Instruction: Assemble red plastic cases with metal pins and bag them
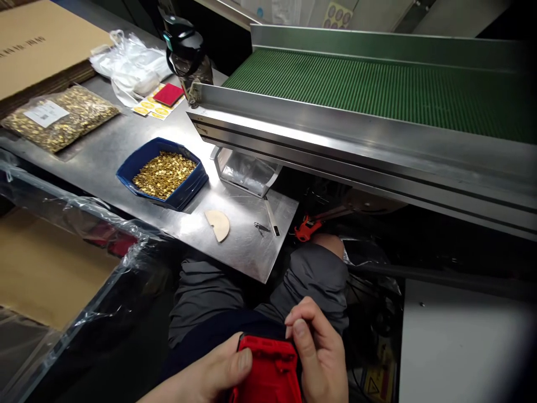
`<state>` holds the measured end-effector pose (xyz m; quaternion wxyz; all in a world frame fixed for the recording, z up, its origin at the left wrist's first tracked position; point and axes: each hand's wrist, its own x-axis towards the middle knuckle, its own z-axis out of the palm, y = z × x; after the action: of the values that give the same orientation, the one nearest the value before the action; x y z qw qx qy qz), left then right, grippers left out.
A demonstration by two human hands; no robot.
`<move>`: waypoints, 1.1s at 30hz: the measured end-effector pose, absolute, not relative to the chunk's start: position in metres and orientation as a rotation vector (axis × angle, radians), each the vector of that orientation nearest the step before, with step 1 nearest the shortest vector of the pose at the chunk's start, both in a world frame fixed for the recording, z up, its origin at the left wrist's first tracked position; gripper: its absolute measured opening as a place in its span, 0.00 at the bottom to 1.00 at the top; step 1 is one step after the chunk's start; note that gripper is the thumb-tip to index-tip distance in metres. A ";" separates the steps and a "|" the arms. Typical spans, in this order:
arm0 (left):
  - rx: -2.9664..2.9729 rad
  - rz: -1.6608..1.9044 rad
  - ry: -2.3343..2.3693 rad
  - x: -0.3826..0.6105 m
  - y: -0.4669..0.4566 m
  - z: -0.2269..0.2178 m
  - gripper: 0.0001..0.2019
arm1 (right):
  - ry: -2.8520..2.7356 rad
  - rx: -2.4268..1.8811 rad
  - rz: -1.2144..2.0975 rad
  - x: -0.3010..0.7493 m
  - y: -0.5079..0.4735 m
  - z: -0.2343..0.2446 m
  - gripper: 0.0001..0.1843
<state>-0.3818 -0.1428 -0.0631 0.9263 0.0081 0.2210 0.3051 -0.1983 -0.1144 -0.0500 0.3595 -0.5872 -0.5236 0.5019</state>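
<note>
Both my hands hold a red plastic case (268, 372) low over my lap, at the bottom of the view. My left hand (210, 375) grips its left edge with the thumb on top. My right hand (319, 352) closes on its right upper corner, fingers curled. On the steel table (104, 151) ahead stands a blue tray (128, 168) filled with small gold-coloured parts (164, 174). A flat tan half-disc (218, 224) lies nearer the table's front edge.
A sealed bag of gold parts (59, 116), cardboard (37, 45), white plastic bags (130, 64), yellow stickers with a red pad (161, 101) and a dark bottle (187, 53) sit at the back. A green conveyor belt (377, 89) runs at right. Small metal tweezers (260, 227) lie by the table's corner.
</note>
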 end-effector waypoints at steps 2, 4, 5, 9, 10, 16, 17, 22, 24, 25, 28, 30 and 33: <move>-0.045 0.622 0.480 -0.381 -0.145 -0.064 0.29 | -1.224 -1.547 1.364 -0.197 -0.120 -0.051 0.17; -0.065 0.625 0.494 -0.381 -0.147 -0.065 0.29 | -1.161 -1.537 1.427 -0.197 -0.125 -0.051 0.21; -0.067 0.623 0.495 -0.381 -0.147 -0.065 0.29 | -1.165 -1.525 1.432 -0.196 -0.127 -0.052 0.23; -0.034 0.584 0.439 -0.380 -0.146 -0.067 0.29 | -1.056 -1.542 1.176 -0.182 -0.126 -0.061 0.22; -0.022 0.572 0.427 -0.380 -0.145 -0.068 0.30 | -0.982 -1.552 1.079 -0.176 -0.123 -0.063 0.22; -0.024 0.534 0.420 -0.379 -0.144 -0.072 0.29 | -1.333 -1.517 1.169 -0.160 -0.114 -0.054 0.13; -0.030 0.532 0.418 -0.379 -0.143 -0.071 0.29 | -1.464 -1.456 1.256 -0.162 -0.114 -0.051 0.15; -0.059 0.504 0.420 -0.380 -0.140 -0.069 0.33 | -1.376 -1.544 1.125 -0.159 -0.114 -0.060 0.22; -0.097 0.513 0.429 -0.381 -0.138 -0.068 0.38 | -1.162 -1.775 0.923 -0.147 -0.106 -0.070 0.22; -0.128 0.526 0.442 -0.381 -0.137 -0.068 0.40 | -1.161 -1.861 0.872 -0.141 -0.100 -0.076 0.20; -0.194 0.592 0.533 -0.380 -0.130 -0.067 0.42 | -1.597 -1.902 0.815 -0.136 -0.075 -0.089 0.13; -0.188 0.648 0.624 -0.380 -0.123 -0.066 0.41 | -1.888 -1.808 0.773 -0.150 -0.053 -0.098 0.12; -0.169 0.680 0.712 -0.382 -0.116 -0.062 0.40 | -2.077 -1.738 0.743 -0.192 -0.013 -0.116 0.10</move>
<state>-0.3821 -0.1158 -0.0625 0.8778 -0.0809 0.3415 0.3259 -0.1920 -0.0128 -0.1160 0.1657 -0.6104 -0.7293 0.2609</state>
